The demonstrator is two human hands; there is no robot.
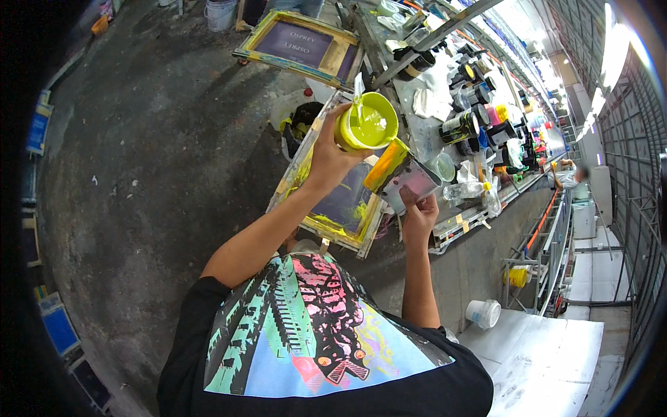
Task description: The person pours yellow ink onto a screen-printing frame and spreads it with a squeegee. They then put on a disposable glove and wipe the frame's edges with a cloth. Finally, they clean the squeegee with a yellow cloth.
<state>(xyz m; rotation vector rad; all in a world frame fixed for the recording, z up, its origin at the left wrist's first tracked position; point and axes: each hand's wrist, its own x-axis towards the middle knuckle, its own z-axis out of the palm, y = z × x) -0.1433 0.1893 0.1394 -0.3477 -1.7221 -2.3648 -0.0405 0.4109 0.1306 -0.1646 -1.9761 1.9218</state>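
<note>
My left hand grips a yellow-green tub of bright yellow-green ink, with a pale stick standing in it. My right hand pinches a flat metal scraper whose left edge is coated in yellow and orange ink, held just below and right of the tub. Beneath both, a screen frame with a dark mesh and yellow smears leans at an angle, partly hidden by my arm. Behind the tub is a dark bucket with yellow smears.
A bench at right carries several ink cans, rags and bottles. Another screen frame lies beyond. A person works at the far right. A white bucket and yellow bucket are lower right. Concrete floor spans the left.
</note>
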